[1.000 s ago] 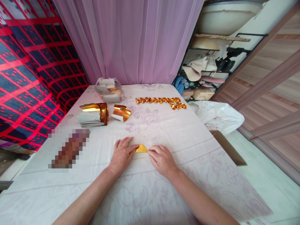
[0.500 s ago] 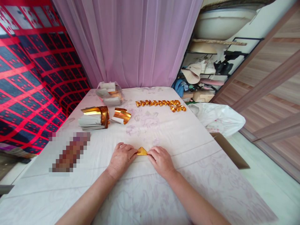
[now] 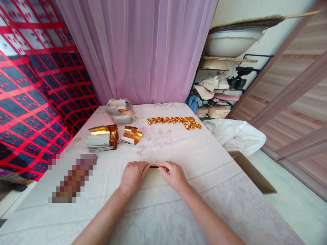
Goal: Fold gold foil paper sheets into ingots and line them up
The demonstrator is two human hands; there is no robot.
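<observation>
foil paper [image 3: 154, 166] | narrow, straight, dark orange | both ends pinched

Fingers [image 3: 146, 166] hide both ends of the gold strip [image 3: 154, 167]; blurring masks a reddish item [image 3: 73, 179]; the view's edge crops both forearms [image 3: 102, 215].

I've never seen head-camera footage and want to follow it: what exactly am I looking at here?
There is no machine: these are a person's bare hands, seen from a camera worn on the head, looking forward and down. The left hand and right hand pinch opposite ends of a thin, folded orange-gold paper strip. Below is a white cloth with pale purple flowers. On it, farther off, lie a thick stack of shiny gold and whitish papers, a few curled gold sheets, a clear plastic bag of papers, and a line of small folded gold pieces.
</observation>
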